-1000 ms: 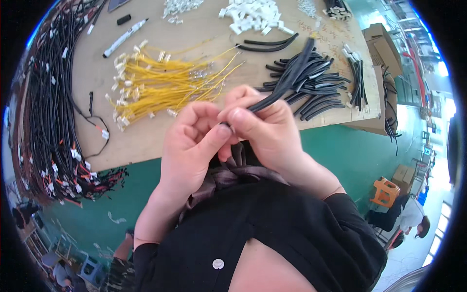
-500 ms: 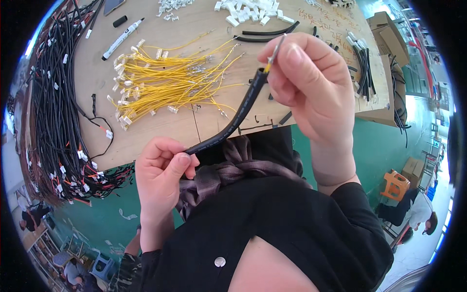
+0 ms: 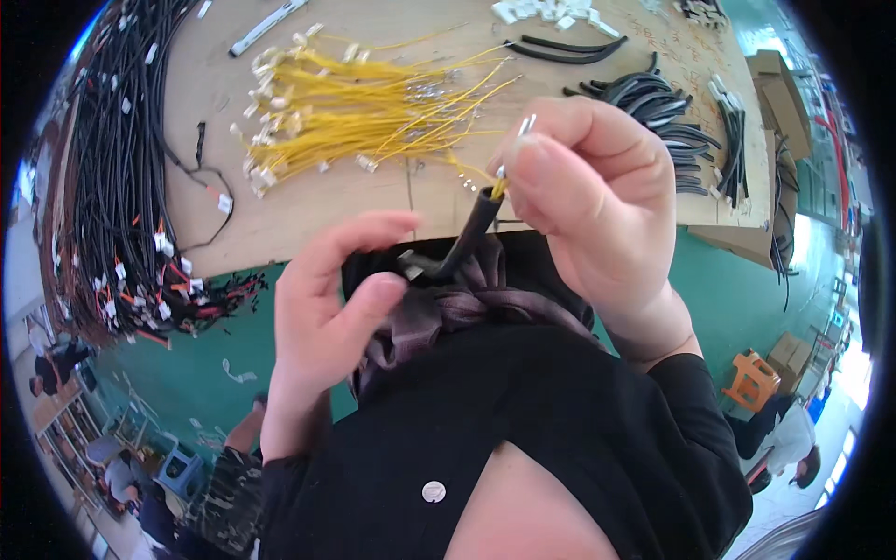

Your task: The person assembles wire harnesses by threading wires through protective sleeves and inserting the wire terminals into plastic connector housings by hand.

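Note:
My right hand [image 3: 607,201] pinches yellow wires between thumb and forefinger, with their metal tips poking above the fingers. Below that grip a black sleeve tube [image 3: 474,229] hangs around the wires, its upper mouth just under my fingertips. A pale connector [image 3: 410,265] shows at the tube's lower end. Beside that end my left hand [image 3: 331,303] is open, thumb and fingers apart, holding nothing; whether it touches the connector I cannot tell. Beyond the hands lies a pile of yellow wires [image 3: 364,117] with white connectors on their left ends and metal terminals on the right.
Black cable bundles [image 3: 121,187] hang over the table's [image 3: 210,233] left side. Cut black tubes [image 3: 653,103] lie to the right, near tubes with white ends [image 3: 733,140]. A marker [image 3: 266,28] and white connector housings [image 3: 551,11] sit farther back. Cardboard boxes [image 3: 779,103] stand at right.
My left hand has let go of the black tube and opened. The tube's lower end has swung toward the right, and a connector now shows there. My right hand keeps its pinch, slightly lower.

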The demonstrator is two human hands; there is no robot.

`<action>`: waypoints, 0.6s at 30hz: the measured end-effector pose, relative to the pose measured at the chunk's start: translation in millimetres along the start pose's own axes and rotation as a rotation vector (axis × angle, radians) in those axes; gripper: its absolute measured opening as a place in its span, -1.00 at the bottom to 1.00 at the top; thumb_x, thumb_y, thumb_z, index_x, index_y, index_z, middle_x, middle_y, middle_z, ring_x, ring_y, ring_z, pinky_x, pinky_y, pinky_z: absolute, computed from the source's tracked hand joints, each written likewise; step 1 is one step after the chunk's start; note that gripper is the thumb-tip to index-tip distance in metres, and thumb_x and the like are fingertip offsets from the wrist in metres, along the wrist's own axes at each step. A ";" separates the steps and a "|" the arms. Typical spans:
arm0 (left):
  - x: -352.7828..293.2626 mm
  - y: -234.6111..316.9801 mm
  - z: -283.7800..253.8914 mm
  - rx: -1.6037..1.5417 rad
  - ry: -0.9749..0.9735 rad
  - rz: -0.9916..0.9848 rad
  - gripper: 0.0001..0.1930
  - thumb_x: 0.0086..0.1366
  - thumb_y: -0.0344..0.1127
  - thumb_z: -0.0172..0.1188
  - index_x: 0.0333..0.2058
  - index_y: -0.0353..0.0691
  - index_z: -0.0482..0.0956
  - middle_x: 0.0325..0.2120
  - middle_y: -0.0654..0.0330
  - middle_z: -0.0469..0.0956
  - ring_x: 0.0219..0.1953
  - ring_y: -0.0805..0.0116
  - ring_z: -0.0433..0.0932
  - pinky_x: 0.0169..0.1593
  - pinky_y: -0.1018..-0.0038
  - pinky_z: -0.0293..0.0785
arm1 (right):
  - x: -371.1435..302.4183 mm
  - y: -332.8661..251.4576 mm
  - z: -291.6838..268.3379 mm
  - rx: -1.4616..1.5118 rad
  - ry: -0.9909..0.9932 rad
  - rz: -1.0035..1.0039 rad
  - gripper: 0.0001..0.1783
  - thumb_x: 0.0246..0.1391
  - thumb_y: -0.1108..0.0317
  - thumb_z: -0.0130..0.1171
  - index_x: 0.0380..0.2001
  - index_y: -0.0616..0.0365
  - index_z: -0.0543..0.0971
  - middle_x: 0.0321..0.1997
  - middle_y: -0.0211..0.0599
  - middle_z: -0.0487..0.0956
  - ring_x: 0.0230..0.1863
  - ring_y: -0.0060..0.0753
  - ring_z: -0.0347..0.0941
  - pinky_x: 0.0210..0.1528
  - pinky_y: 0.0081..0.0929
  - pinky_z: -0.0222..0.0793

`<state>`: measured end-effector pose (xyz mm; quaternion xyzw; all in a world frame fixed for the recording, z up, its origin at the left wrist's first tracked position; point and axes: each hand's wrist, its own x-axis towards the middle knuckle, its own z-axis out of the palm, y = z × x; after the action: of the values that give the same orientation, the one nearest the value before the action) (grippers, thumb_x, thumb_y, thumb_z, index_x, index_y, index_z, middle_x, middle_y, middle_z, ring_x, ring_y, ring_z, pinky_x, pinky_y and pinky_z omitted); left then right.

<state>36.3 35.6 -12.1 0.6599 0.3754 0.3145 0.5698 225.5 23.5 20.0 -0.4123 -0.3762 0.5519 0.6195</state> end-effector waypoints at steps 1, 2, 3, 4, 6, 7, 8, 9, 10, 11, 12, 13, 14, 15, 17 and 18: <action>4.6 8.4 10.6 0.000 0.017 -0.011 -0.77 -0.01 -0.62 0.01 -0.30 -0.41 0.35 -0.36 0.05 0.45 -0.21 0.39 0.38 -0.11 0.52 0.26 | -0.7 5.0 -0.3 -0.049 -0.069 -0.041 -0.93 -0.09 0.49 -0.01 -0.52 0.28 0.41 -0.58 -0.36 0.41 -0.63 -0.72 0.20 -0.62 -0.79 0.06; 9.8 17.7 23.3 -0.201 0.056 0.059 -0.77 0.01 -0.61 0.01 -0.28 -0.41 0.35 -0.39 0.08 0.45 -0.26 0.42 0.39 -0.17 0.56 0.29 | -2.5 7.1 2.8 -0.044 -0.084 -0.026 -0.93 -0.09 0.49 -0.01 -0.52 0.28 0.41 -0.58 -0.36 0.41 -0.63 -0.72 0.20 -0.62 -0.79 0.06; 13.4 21.7 29.9 -0.404 0.093 0.140 -0.77 0.04 -0.60 0.00 -0.27 -0.40 0.35 -0.43 0.10 0.45 -0.32 0.46 0.41 -0.22 0.60 0.31 | -3.9 6.8 5.4 -0.068 -0.068 -0.020 -0.93 -0.09 0.49 -0.02 -0.52 0.28 0.41 -0.58 -0.35 0.41 -0.63 -0.72 0.20 -0.61 -0.78 0.07; 13.1 20.5 29.8 -0.406 0.110 0.139 -0.77 0.04 -0.60 0.00 -0.27 -0.40 0.35 -0.43 0.10 0.45 -0.32 0.46 0.41 -0.22 0.60 0.31 | -5.0 6.4 8.3 -0.094 -0.051 -0.016 -0.94 -0.09 0.49 -0.02 -0.52 0.28 0.41 -0.57 -0.34 0.41 -0.62 -0.72 0.20 -0.60 -0.78 0.08; 13.5 17.7 31.0 -0.662 0.028 0.001 -0.81 0.08 -0.55 0.00 -0.27 -0.39 0.35 -0.50 0.17 0.43 -0.44 0.54 0.40 -0.35 0.68 0.32 | -4.0 7.4 11.7 -0.025 -0.053 -0.022 -0.93 -0.10 0.49 -0.04 -0.55 0.27 0.40 -0.58 -0.32 0.40 -0.64 -0.70 0.17 -0.60 -0.77 0.06; 14.0 19.6 30.4 -0.647 0.036 -0.036 -0.84 0.11 -0.51 0.00 -0.29 -0.38 0.35 -0.55 0.23 0.41 -0.54 0.61 0.35 -0.45 0.75 0.29 | -3.5 10.5 9.9 0.024 -0.042 -0.043 -0.93 -0.10 0.49 -0.05 -0.57 0.26 0.39 -0.58 -0.30 0.38 -0.65 -0.69 0.15 -0.61 -0.77 0.05; 13.2 20.5 28.4 -0.657 0.039 -0.031 -0.84 0.11 -0.51 0.00 -0.29 -0.38 0.35 -0.55 0.23 0.41 -0.54 0.61 0.35 -0.45 0.75 0.29 | -3.4 13.6 8.6 0.074 -0.032 -0.064 -0.92 -0.10 0.48 -0.06 -0.59 0.25 0.38 -0.59 -0.29 0.37 -0.65 -0.68 0.13 -0.61 -0.77 0.03; 10.8 21.2 25.8 -0.669 0.009 -0.062 -0.85 0.10 -0.51 0.00 -0.31 -0.38 0.35 -0.55 0.23 0.41 -0.54 0.62 0.35 -0.45 0.75 0.28 | -4.4 17.2 10.1 0.076 -0.018 -0.072 -0.91 -0.11 0.48 -0.07 -0.60 0.24 0.37 -0.60 -0.27 0.35 -0.65 -0.67 0.11 -0.62 -0.78 0.01; 9.4 22.4 25.1 -0.680 -0.021 -0.094 -0.86 0.10 -0.52 0.01 -0.33 -0.37 0.35 -0.55 0.23 0.42 -0.53 0.63 0.34 -0.45 0.75 0.28 | -5.0 19.3 7.2 0.067 -0.021 -0.070 -0.91 -0.11 0.48 -0.07 -0.60 0.24 0.37 -0.60 -0.27 0.35 -0.65 -0.67 0.11 -0.62 -0.78 0.01; 9.7 25.1 27.9 -0.687 -0.018 -0.090 -0.86 0.10 -0.52 0.01 -0.33 -0.37 0.35 -0.55 0.23 0.42 -0.53 0.63 0.34 -0.45 0.75 0.28 | -4.4 21.2 3.7 0.095 -0.058 -0.061 -0.92 -0.11 0.47 -0.07 -0.59 0.24 0.37 -0.59 -0.27 0.36 -0.64 -0.66 0.12 -0.61 -0.78 0.02; 10.8 28.0 28.8 -0.652 0.024 -0.128 -0.85 0.11 -0.42 0.01 -0.34 -0.36 0.35 -0.57 0.20 0.41 -0.58 0.59 0.32 -0.49 0.72 0.24 | -2.6 23.2 3.7 0.130 -0.093 -0.047 -0.93 -0.11 0.47 -0.06 -0.58 0.24 0.38 -0.57 -0.26 0.37 -0.63 -0.66 0.13 -0.61 -0.78 0.02; 12.0 30.4 29.4 -0.616 0.065 -0.166 -0.80 0.12 -0.32 0.01 -0.36 -0.36 0.35 -0.60 0.17 0.40 -0.62 0.55 0.29 -0.52 0.70 0.21 | -1.5 23.6 4.7 0.130 -0.095 -0.041 -0.93 -0.11 0.47 -0.06 -0.58 0.24 0.38 -0.57 -0.26 0.37 -0.63 -0.66 0.13 -0.61 -0.78 0.02; 13.9 32.2 28.9 -0.618 0.068 -0.170 -0.80 0.12 -0.32 0.01 -0.36 -0.36 0.35 -0.60 0.17 0.40 -0.62 0.55 0.29 -0.52 0.70 0.21 | -0.4 24.0 5.7 0.155 -0.127 -0.041 -0.93 -0.11 0.47 -0.06 -0.58 0.24 0.38 -0.56 -0.25 0.38 -0.63 -0.66 0.14 -0.61 -0.78 0.03; 15.5 33.7 30.0 -0.696 0.033 -0.229 -0.80 0.12 -0.31 0.00 -0.36 -0.35 0.36 -0.61 0.18 0.39 -0.62 0.55 0.29 -0.52 0.69 0.20 | -0.8 23.6 5.5 0.179 -0.162 -0.046 -0.92 -0.11 0.46 -0.06 -0.58 0.24 0.38 -0.55 -0.25 0.38 -0.63 -0.65 0.15 -0.61 -0.78 0.03; 18.3 32.7 29.6 -0.777 -0.005 -0.287 -0.80 0.12 -0.30 -0.02 -0.36 -0.34 0.36 -0.62 0.18 0.39 -0.62 0.54 0.29 -0.52 0.68 0.20 | -0.9 23.3 4.7 0.136 -0.177 -0.077 -0.91 -0.11 0.44 -0.05 -0.56 0.25 0.39 -0.55 -0.25 0.39 -0.62 -0.66 0.15 -0.61 -0.78 0.03; 20.0 31.3 28.6 -0.810 -0.018 -0.291 -0.80 0.12 -0.31 -0.03 -0.37 -0.34 0.36 -0.61 0.18 0.39 -0.60 0.54 0.30 -0.51 0.68 0.19 | -0.5 22.8 3.9 0.095 -0.193 -0.108 -0.89 -0.10 0.42 -0.05 -0.54 0.26 0.40 -0.54 -0.26 0.39 -0.62 -0.66 0.16 -0.61 -0.78 0.04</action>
<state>75.1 35.8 14.3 0.3259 0.3057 0.3470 0.8246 213.3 24.5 0.4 -0.3065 -0.4292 0.5721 0.6281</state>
